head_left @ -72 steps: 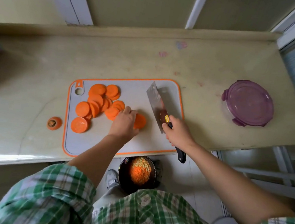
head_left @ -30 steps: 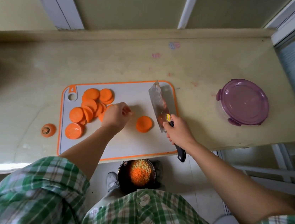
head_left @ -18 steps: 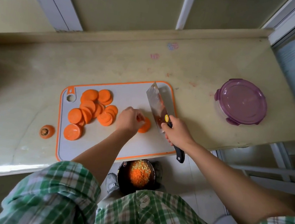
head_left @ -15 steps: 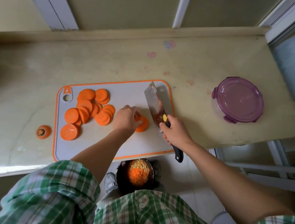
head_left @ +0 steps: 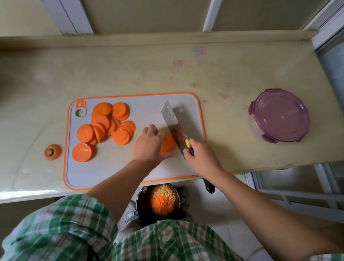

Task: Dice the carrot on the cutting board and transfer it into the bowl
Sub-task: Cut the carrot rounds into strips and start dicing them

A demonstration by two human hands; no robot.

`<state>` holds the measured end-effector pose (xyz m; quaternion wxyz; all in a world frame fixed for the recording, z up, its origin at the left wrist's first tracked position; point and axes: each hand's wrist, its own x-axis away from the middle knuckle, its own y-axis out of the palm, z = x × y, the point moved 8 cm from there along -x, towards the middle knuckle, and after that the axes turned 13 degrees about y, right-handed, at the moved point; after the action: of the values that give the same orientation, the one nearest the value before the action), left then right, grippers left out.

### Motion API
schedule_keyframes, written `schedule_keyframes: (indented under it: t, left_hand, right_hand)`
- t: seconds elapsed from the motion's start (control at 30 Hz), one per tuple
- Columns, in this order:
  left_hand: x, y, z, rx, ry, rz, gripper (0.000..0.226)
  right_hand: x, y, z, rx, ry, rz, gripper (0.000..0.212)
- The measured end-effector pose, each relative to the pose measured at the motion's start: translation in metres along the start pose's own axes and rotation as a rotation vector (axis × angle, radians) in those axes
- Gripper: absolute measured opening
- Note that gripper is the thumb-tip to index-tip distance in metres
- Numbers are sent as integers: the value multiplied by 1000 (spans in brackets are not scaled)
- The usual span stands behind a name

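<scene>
Left hand (head_left: 149, 143): fingers curled down over the stacked slices (head_left: 167, 144), holding them.
Right hand (head_left: 203, 159): clenched round the handle of the cleaver (head_left: 174, 126), its blade at the stack's right side.
Cutting board (head_left: 147, 108): grey with an orange rim, reaching the tabletop's near edge; loose carrot slices (head_left: 106, 125) are heaped at its left.
Tabletop (head_left: 41, 92): pale, scuffed and faintly pink-stained; carrot end (head_left: 52, 152) left of the board, purple lidded container (head_left: 279, 115) far right.
Room: bowl (head_left: 141, 200) of dice on the tiled floor (head_left: 221, 214) below.

Soft, even daylight, fairly dim overall. A bright glare strip ran along the counter (head_left: 7, 194) at its near-left edge. The knife (head_left: 173, 126) in my right hand (head_left: 203, 158) threw a dark shadow rightward on the cutting board (head_left: 107, 172). Far-left counter sat in shade. Wide-angle bending at borders; my plaid sleeve (head_left: 63, 232) looked soft. Center was sharp.
</scene>
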<state>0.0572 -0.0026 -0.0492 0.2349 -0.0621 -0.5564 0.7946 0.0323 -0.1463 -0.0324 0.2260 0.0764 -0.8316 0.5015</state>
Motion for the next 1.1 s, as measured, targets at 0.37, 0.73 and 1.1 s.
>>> schedule_keyframes:
  t: [0.37, 0.73, 1.1]
  left_hand:
    - [17, -2, -18, 201, -99, 84, 87]
    - [20, 4, -16, 243, -162, 79, 63]
    - [25, 2, -23, 421, -254, 184, 48]
  right_hand:
    - [10, 5, -8, 43, -29, 18, 22]
    - [16, 10, -7, 55, -28, 28, 18]
    - [17, 14, -11, 77, -54, 49, 22]
